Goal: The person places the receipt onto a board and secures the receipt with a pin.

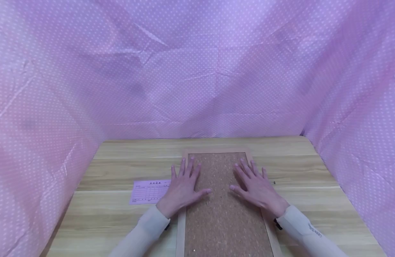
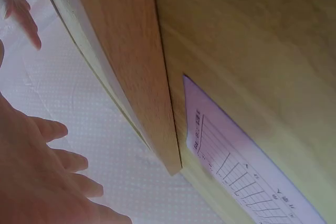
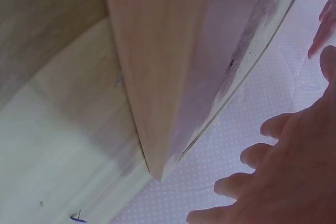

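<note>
A cork board [image 1: 221, 214] with a pale wooden frame [image 1: 181, 228] lies lengthwise on the table. Over its left side is my left hand [image 1: 182, 187], palm down, fingers straight and spread. My right hand [image 1: 256, 187] mirrors it over the right side, its fingers also spread. Neither hand holds anything. Both wrist views show the left hand [image 2: 37, 171] and right hand [image 3: 289, 177] near the frame's side; whether the palms touch the cork cannot be told. A pink printed form [image 1: 149, 192] lies left of the board, partly behind the left hand.
Right of the board is a small dark item [image 1: 274, 182]; in the right wrist view it looks like a thumbtack [image 3: 79, 217], point up. The wood-grain table [image 1: 98, 214] is enclosed by pink dotted cloth [image 1: 200, 89] at the back and sides.
</note>
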Available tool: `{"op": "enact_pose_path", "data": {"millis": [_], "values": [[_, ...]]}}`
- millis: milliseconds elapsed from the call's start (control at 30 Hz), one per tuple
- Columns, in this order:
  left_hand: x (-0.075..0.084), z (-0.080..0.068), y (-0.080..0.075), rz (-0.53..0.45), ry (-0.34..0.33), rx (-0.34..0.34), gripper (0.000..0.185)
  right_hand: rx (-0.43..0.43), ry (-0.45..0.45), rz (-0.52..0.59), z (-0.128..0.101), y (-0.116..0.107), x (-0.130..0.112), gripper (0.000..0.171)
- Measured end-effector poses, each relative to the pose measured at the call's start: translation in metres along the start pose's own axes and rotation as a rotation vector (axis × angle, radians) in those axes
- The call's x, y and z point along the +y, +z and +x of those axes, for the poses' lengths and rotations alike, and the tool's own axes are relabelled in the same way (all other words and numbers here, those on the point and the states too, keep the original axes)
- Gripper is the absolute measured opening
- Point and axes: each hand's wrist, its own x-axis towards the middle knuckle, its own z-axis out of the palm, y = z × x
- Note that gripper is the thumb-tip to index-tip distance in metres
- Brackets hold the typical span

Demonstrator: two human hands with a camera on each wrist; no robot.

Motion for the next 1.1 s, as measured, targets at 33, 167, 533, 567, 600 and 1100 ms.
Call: {"op": "enact_pose_path", "data": {"millis": [33,167,533,567,600,1100], "values": [[0.0,0.0,-0.001,0.001,-0.001,-0.001,0.101,0.0,0.0,0.004,0.0,0.0,0.0,0.086],[-0.003,-0.001,-0.003,-0.018,-0.006,0.004,0.101,0.006,0.001,0.011,-0.001,-0.001,0.0,0.086],[-0.014,-0.001,-0.007,-0.024,-0.022,-0.02,0.104,0.028,-0.016,0.003,-0.003,-0.004,-0.001,0.084],[-0.015,-0.002,-0.007,-0.03,-0.025,-0.022,0.104,0.026,-0.015,0.007,-0.003,-0.004,-0.001,0.084],[-0.017,-0.002,-0.006,-0.029,-0.028,-0.022,0.104,0.023,-0.012,0.013,-0.004,-0.004,-0.001,0.084],[-0.061,-0.003,-0.006,-0.047,0.001,0.053,0.098,0.001,0.032,0.064,-0.002,-0.005,0.004,0.084]]}}
